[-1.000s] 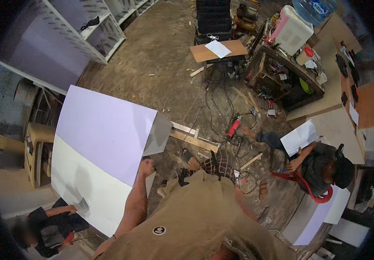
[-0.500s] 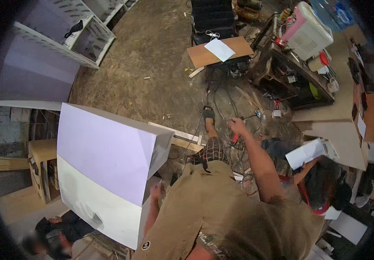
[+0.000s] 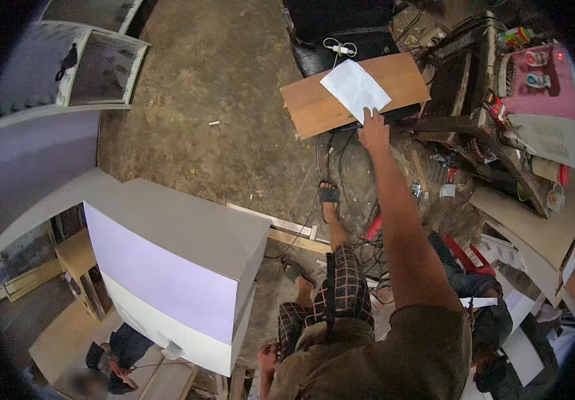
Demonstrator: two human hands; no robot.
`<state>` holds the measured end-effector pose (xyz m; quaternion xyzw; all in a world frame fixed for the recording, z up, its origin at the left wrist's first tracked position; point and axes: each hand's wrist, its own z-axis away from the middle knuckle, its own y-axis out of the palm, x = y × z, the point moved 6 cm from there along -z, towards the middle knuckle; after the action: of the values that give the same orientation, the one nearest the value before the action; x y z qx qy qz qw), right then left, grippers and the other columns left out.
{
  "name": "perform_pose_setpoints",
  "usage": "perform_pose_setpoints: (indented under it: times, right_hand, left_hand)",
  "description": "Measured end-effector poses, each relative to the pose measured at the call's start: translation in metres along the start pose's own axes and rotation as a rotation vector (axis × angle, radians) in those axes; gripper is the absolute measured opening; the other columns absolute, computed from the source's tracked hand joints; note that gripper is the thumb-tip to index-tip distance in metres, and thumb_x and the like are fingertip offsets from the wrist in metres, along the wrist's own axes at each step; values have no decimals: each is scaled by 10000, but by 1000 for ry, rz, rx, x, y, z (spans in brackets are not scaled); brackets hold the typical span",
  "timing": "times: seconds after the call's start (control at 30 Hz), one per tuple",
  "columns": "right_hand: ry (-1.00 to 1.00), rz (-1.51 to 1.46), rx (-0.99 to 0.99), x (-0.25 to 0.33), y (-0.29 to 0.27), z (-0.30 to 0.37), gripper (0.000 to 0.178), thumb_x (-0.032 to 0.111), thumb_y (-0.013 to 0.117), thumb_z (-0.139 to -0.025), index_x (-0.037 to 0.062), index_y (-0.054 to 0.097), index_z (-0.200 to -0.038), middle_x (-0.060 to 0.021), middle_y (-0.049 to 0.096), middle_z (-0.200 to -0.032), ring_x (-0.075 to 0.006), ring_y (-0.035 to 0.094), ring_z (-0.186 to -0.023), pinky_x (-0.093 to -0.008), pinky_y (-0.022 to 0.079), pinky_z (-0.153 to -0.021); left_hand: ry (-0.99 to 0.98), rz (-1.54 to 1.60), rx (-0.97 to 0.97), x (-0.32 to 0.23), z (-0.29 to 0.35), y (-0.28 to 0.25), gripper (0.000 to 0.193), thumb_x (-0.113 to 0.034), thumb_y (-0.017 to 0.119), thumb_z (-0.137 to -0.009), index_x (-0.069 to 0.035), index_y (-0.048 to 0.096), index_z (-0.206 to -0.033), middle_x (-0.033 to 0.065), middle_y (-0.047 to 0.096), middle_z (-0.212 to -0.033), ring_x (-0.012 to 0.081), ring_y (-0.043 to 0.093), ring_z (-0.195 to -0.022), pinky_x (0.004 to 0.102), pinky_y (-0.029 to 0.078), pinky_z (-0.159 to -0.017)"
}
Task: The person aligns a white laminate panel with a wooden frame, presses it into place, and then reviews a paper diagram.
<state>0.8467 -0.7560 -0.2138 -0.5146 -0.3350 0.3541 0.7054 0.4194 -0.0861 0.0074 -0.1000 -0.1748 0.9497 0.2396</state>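
My right hand (image 3: 374, 131) reaches forward, its fingers stretched out and touching the near corner of a white sheet of paper (image 3: 353, 85). Under the sheet is a brown wooden board (image 3: 304, 110), laid across a black chair (image 3: 311, 60). A white cable with a plug (image 3: 341, 49) rests just beyond the paper. Low beside my leg, my left hand (image 3: 269, 357) has its fingers curled; whether anything is inside them is hidden. To its left stands a big cabinet box (image 3: 167, 243) with lilac and white panels and a grey side.
Cables (image 3: 344, 163) and wood strips (image 3: 281, 223) lie on the floor by my sandalled feet. A cluttered dark stand (image 3: 457, 127) holds a pink-and-white appliance (image 3: 544, 100) at right. One person (image 3: 121, 353) is at lower left, another (image 3: 491, 320) at lower right. White-framed cabinets (image 3: 104, 67) stand far left.
My right hand has moved forward from above the floor cables to the paper on the board. My left hand has dropped back beside my leg. The view has shifted closer to the chair.
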Motion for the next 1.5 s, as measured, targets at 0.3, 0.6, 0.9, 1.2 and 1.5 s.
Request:
perform_pose_setpoints:
  times: [0.3,0.6,0.9,1.2,1.5]
  right_hand:
    - [-32,-78,-80,-13,8,-23,196,145,560,-820,45,660,-956,-138,643,-1022,-317,623,-974,-466,496,-808]
    - [476,-1207,-403,-24,-49,108,189,176,607,-852,19,666,-937,-189,675,-907,-342,659,-857,-414,513,-763]
    - [776,-2060,-490,-81,-59,322,133,161,590,-851,70,625,-940,-63,616,-861,-185,619,-793,-362,524,-671]
    - [387,-2617,-861,-62,-108,475,482,256,481,-820,-39,558,-1193,-129,627,-1178,-277,580,-1111,-424,432,-1000]
    - [568,-2486,-902,-32,-148,508,489,301,471,-794,-46,599,-1114,-143,659,-1063,-297,633,-963,-415,497,-902]
  left_hand:
    - [318,39,125,-46,-60,-1,300,-235,556,-980,-50,632,-1204,82,647,-1170,152,589,-888,320,488,-726]
    - [299,64,338,-238,-101,-13,341,-328,600,-968,-26,635,-1123,97,673,-922,203,655,-789,304,510,-630]
    - [638,-415,417,-314,-168,-32,390,-401,613,-942,-30,621,-1062,100,679,-947,194,672,-789,296,494,-581]
    - [655,-460,422,-326,-202,-67,392,-367,600,-937,-6,603,-1089,106,689,-984,201,678,-824,312,497,-579]
    - [666,-259,555,-292,-286,-108,255,-244,660,-885,6,668,-936,73,654,-766,144,578,-672,321,452,-550]
